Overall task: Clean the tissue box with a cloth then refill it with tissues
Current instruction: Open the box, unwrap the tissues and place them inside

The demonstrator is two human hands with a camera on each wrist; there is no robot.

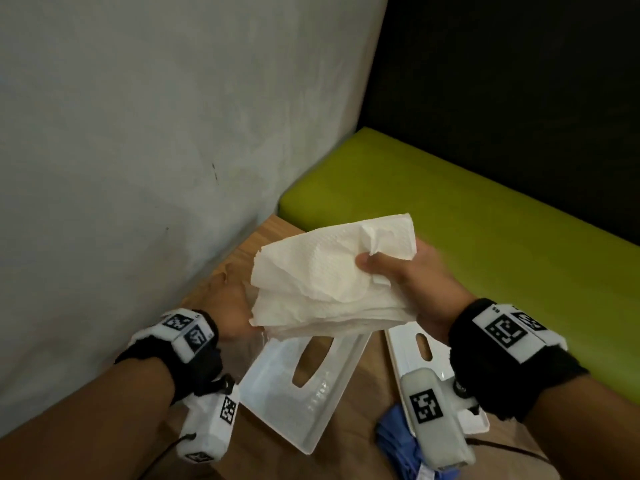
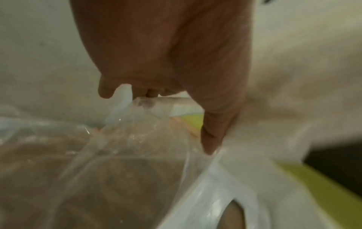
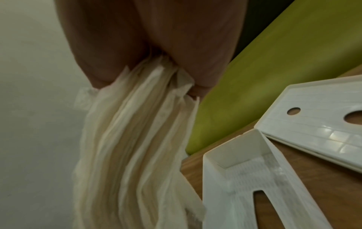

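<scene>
My right hand [image 1: 391,268] grips a thick stack of white tissues [image 1: 329,271] above the wooden table, thumb on top. From the right wrist, the tissue stack [image 3: 137,147] hangs out of the right hand [image 3: 149,74]. Half hidden behind the stack, my left hand [image 1: 232,292] pinches a clear plastic wrapper [image 2: 137,139] in curled fingers [image 2: 149,93]. The white tissue box shell [image 1: 298,386] lies beneath, inside up, its slot showing. The box's flat white panel [image 1: 412,348] lies to its right. A blue cloth [image 1: 391,441] sits at the near edge.
A grey wall [image 1: 138,133] runs close along the left side of the table [image 1: 367,393]. A green bench cushion [image 1: 467,220] lies beyond the table's right edge, with a dark backrest above it.
</scene>
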